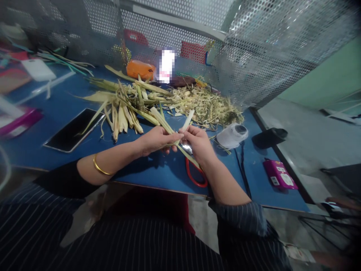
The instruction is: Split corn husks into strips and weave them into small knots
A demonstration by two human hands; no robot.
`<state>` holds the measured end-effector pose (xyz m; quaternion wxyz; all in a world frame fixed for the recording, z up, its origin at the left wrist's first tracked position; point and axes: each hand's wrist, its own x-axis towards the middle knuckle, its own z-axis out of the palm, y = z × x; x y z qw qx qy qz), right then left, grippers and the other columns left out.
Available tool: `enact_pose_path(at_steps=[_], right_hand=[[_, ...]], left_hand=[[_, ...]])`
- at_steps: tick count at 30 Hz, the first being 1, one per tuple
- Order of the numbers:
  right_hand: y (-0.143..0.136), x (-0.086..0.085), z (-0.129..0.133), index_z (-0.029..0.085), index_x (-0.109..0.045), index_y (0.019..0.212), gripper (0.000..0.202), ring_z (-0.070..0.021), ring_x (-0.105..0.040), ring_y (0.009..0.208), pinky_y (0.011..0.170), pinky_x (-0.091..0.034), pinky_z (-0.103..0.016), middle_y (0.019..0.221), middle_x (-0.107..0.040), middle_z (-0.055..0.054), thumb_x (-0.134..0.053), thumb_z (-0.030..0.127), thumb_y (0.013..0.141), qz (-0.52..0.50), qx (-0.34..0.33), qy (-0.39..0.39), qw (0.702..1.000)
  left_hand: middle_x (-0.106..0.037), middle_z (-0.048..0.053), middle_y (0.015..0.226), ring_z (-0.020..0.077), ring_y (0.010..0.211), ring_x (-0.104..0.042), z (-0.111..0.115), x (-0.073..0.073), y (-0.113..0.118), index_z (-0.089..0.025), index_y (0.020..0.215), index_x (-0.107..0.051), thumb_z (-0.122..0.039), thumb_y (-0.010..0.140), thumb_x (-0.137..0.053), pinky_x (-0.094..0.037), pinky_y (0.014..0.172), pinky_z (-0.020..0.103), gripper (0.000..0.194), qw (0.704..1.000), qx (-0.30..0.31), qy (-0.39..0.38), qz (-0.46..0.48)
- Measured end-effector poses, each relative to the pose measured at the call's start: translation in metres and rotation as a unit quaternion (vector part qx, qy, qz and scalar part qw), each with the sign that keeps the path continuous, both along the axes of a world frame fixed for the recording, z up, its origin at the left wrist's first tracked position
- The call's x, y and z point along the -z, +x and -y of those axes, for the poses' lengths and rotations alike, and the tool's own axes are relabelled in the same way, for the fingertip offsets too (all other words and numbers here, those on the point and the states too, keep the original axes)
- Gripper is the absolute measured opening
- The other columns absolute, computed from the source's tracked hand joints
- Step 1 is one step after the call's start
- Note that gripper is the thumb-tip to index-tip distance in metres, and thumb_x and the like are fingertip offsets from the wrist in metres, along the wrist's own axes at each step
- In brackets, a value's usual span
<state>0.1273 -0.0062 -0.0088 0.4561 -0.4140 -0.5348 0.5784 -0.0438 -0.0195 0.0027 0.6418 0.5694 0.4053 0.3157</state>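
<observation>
Pale green plant strips (163, 119) cross between my two hands above the blue table (158, 171). My left hand (158, 141) is closed on the strips. Opposite it, my right hand (197, 143) pinches a short whitish strip (188, 119) that sticks up past its fingers. Red-handled scissors (194, 180) lie on the table under my right hand, partly hidden by it. Beyond my hands are a bundle of dried husks (122, 116) and a heap of shredded plant scraps (208, 103).
A dark tablet or phone (75, 130) lies at the left. Toward the right are a white roll (232, 136), a black cylindrical thing (270, 138) and a magenta packet (279, 174). An orange packet (140, 70) stands before the perforated metal screen (169, 28).
</observation>
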Motion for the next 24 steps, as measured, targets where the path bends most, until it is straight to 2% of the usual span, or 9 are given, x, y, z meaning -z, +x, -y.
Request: enact_pose_path(at_steps=[3, 8, 12, 14, 16, 18, 20, 22, 24], right_hand=[[-0.004, 0.000, 0.003, 0.018, -0.059, 0.064, 0.026, -0.0068, -0.041, 0.046, 0.048, -0.032, -0.022, 0.052, -0.053, 0.005, -0.074, 0.038, 0.070, -0.005, 0.025, 0.006, 1.000], [-0.008, 0.004, -0.001, 0.018, -0.057, 0.062, 0.023, -0.0074, -0.043, 0.047, 0.049, -0.035, -0.023, 0.051, -0.052, 0.005, -0.072, 0.034, 0.069, -0.001, 0.117, 0.038, 0.992], [0.001, 0.003, -0.007, 0.018, -0.060, 0.072, 0.021, -0.0113, -0.051, 0.055, 0.058, -0.041, -0.026, 0.060, -0.057, 0.002, -0.063, 0.037, 0.079, 0.092, 0.127, 0.118, 0.981], [0.008, -0.002, -0.005, 0.019, -0.063, 0.083, 0.019, -0.0145, -0.056, 0.070, 0.069, -0.044, -0.029, 0.073, -0.061, -0.001, -0.059, 0.038, 0.084, 0.171, 0.198, 0.226, 0.938], [0.013, -0.008, 0.002, 0.021, -0.064, 0.088, 0.017, -0.0173, -0.056, 0.082, 0.080, -0.042, -0.033, 0.082, -0.063, -0.003, -0.059, 0.037, 0.085, 0.242, 0.281, 0.343, 0.863], [0.013, -0.012, 0.010, 0.021, -0.063, 0.078, 0.020, -0.0172, -0.055, 0.077, 0.078, -0.040, -0.032, 0.076, -0.063, -0.004, -0.055, 0.036, 0.088, 0.280, 0.271, 0.393, 0.833], [0.005, -0.010, 0.016, 0.021, -0.064, 0.073, 0.025, -0.0151, -0.053, 0.068, 0.068, -0.039, -0.030, 0.069, -0.061, -0.002, -0.055, 0.038, 0.089, 0.308, 0.176, 0.366, 0.861], [-0.006, -0.003, 0.017, 0.020, -0.065, 0.072, 0.028, -0.0133, -0.050, 0.060, 0.060, -0.036, -0.027, 0.064, -0.060, 0.000, -0.058, 0.043, 0.086, 0.315, 0.078, 0.281, 0.903], [-0.017, 0.005, 0.016, 0.020, -0.062, 0.065, 0.034, -0.0122, -0.047, 0.054, 0.055, -0.034, -0.026, 0.056, -0.056, 0.001, -0.059, 0.048, 0.083, 0.278, 0.018, 0.182, 0.943]], left_hand=[[-0.068, 0.005, 0.064, 0.0091, 0.047, -0.055, 0.001, 0.002, 0.002, -0.012, 0.079, -0.068, -0.036, 0.078, -0.068, -0.043, 0.045, 0.021, 0.024, 1.000, -0.017, -0.016, 0.016], [-0.071, 0.006, 0.068, 0.0118, 0.053, -0.062, 0.000, 0.005, 0.003, -0.011, 0.082, -0.071, -0.035, 0.075, -0.072, -0.050, 0.053, 0.022, 0.025, 0.999, -0.036, -0.007, 0.006], [-0.072, 0.008, 0.069, 0.0144, 0.057, -0.065, -0.002, 0.005, 0.002, -0.010, 0.085, -0.072, -0.041, 0.072, -0.075, -0.054, 0.059, 0.026, 0.033, 0.997, -0.073, -0.027, 0.026], [-0.073, 0.010, 0.074, 0.0156, 0.062, -0.067, -0.004, 0.003, 0.000, -0.010, 0.087, -0.072, -0.044, 0.071, -0.076, -0.055, 0.065, 0.029, 0.037, 0.993, -0.100, -0.043, 0.052], [-0.074, 0.010, 0.081, 0.0164, 0.069, -0.068, -0.007, 0.001, -0.002, -0.011, 0.091, -0.073, -0.041, 0.067, -0.080, -0.056, 0.071, 0.030, 0.038, 0.988, -0.122, -0.044, 0.081], [-0.074, 0.009, 0.086, 0.0164, 0.077, -0.068, -0.009, 0.000, -0.004, -0.013, 0.092, -0.073, -0.033, 0.061, -0.085, -0.055, 0.075, 0.029, 0.040, 0.984, -0.143, -0.030, 0.102], [-0.073, 0.007, 0.087, 0.0168, 0.082, -0.068, -0.011, 0.000, -0.005, -0.013, 0.090, -0.073, -0.028, 0.057, -0.086, -0.053, 0.078, 0.028, 0.039, 0.979, -0.167, -0.016, 0.113], [-0.073, 0.007, 0.086, 0.0180, 0.085, -0.067, -0.011, 0.001, -0.003, -0.012, 0.087, -0.073, -0.028, 0.056, -0.086, -0.053, 0.080, 0.030, 0.037, 0.975, -0.186, -0.011, 0.124], [-0.073, 0.007, 0.087, 0.0192, 0.087, -0.067, -0.010, 0.002, -0.001, -0.012, 0.087, -0.073, -0.027, 0.056, -0.085, -0.052, 0.081, 0.031, 0.036, 0.972, -0.191, -0.015, 0.135]])
